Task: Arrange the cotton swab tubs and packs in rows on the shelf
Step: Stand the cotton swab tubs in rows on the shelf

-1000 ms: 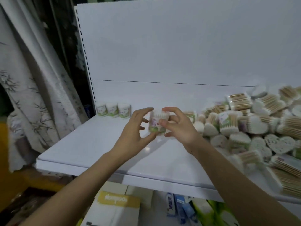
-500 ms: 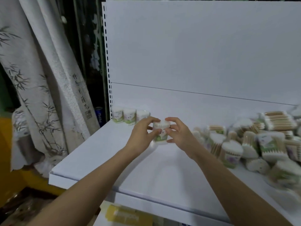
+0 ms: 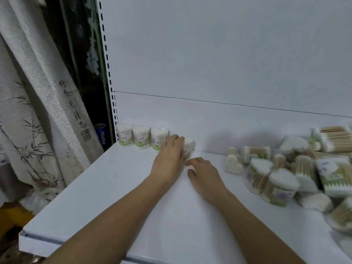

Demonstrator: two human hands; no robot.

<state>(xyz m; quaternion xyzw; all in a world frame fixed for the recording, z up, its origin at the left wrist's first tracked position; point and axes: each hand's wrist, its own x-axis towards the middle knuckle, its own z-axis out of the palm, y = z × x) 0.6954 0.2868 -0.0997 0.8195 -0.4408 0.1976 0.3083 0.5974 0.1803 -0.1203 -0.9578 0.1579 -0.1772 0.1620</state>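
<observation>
On the white shelf [image 3: 106,197], seen from the head camera, a white back panel rises behind, and a pale curtain [image 3: 28,115] printed with bamboo hangs at the left. Three cotton swab tubs [image 3: 142,137] stand in a row against the back left corner, each white-topped with a green and purple label. A fourth tub [image 3: 189,147] (blurred) stands just right of them, at the end of the row. The left hand [image 3: 168,159] lies against its left side, fingers fairly straight; the right hand [image 3: 204,176] rests on the shelf just before it, fingers loosely curled, holding nothing. A jumbled pile of tubs and packs [image 3: 297,168] lies to the right. Half a second ago both hands held this tub above the shelf.
</observation>
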